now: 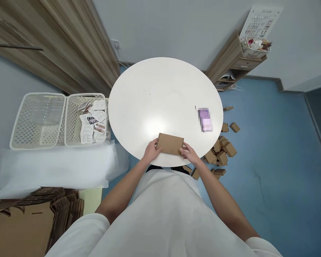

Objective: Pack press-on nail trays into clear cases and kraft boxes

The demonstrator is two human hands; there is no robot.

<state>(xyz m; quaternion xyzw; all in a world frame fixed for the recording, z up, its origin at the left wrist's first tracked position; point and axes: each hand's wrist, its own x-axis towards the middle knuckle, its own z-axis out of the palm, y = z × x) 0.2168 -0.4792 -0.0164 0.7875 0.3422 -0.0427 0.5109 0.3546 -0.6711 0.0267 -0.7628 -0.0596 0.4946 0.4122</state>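
A closed brown cardboard box (pixel 170 144) is at the near edge of the white round table (pixel 160 89), slightly tilted in view. My left hand (pixel 152 150) grips its left end, thumb on the near corner. At the opposite end, my right hand (pixel 189 152) has its fingers and thumb closed around the right side. Whether the box rests on the tabletop or is held just above it, I cannot tell. A blurred purple and pink item (pixel 205 119) lies on the table to the right, apart from both hands.
On the left stand a white basket (pixel 72 121) with printed cards and another basket (pixel 14 132) with clear plastic. Below them are white wrapping sheets (pixel 53 166) and flattened cardboard (pixel 21 228). Several small boxes (pixel 222 157) lie on the blue floor, right. A wooden cabinet (pixel 227 53) stands behind.
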